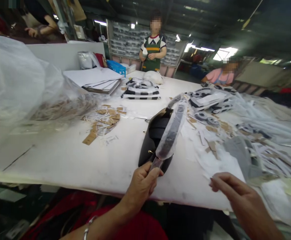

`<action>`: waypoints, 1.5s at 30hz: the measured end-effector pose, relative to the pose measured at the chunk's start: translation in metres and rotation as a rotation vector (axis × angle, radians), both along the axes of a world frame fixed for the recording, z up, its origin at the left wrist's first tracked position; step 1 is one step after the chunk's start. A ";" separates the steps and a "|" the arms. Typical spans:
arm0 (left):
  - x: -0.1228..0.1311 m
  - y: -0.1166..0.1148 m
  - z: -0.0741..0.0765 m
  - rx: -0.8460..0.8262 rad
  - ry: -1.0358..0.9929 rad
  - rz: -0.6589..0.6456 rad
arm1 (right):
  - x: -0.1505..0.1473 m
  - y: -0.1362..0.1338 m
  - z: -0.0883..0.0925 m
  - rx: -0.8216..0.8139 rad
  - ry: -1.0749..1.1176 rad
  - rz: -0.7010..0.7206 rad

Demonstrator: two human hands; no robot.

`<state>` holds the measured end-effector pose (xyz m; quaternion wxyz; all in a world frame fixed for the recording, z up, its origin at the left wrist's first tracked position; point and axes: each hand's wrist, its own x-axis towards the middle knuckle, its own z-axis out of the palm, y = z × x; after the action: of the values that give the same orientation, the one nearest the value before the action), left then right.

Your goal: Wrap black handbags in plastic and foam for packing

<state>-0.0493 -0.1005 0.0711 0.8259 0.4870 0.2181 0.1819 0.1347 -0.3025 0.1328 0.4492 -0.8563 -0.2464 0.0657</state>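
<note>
Bag (pixel 146 146) lies just beyond the left hand (pixel 143 181), which grips its wrapped strap (pixel 173 131). Well right of that grip, the right hand (pixel 242 195) curls; whether closed, I cannot tell. Apparent step: handling the strap; next seems to need a steady hold.

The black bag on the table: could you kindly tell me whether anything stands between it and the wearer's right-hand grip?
Nothing visible does: only white tabletop shows between the right-hand grip and the black bag. Loose white paper lies beyond, farther from the wearer.
</note>
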 end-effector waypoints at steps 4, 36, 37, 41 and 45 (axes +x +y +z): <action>-0.001 0.002 -0.001 0.057 -0.025 -0.031 | -0.080 0.070 0.021 0.033 0.203 0.330; -0.020 0.006 0.019 -0.618 -0.139 -0.330 | -0.080 0.118 0.012 -0.131 0.300 0.288; -0.020 0.005 0.020 -0.612 -0.135 -0.319 | -0.081 0.118 0.012 -0.126 0.281 0.277; -0.021 0.002 0.024 -0.604 -0.138 -0.289 | -0.085 0.119 0.012 -0.101 0.256 0.248; -0.025 -0.001 0.028 -0.637 -0.123 -0.323 | -0.093 0.127 0.010 -0.021 0.317 0.168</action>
<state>-0.0746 -0.1020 0.0992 0.9659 0.2217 0.1341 0.0007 0.0421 -0.1760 0.1426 0.4663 -0.8164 -0.2423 0.2396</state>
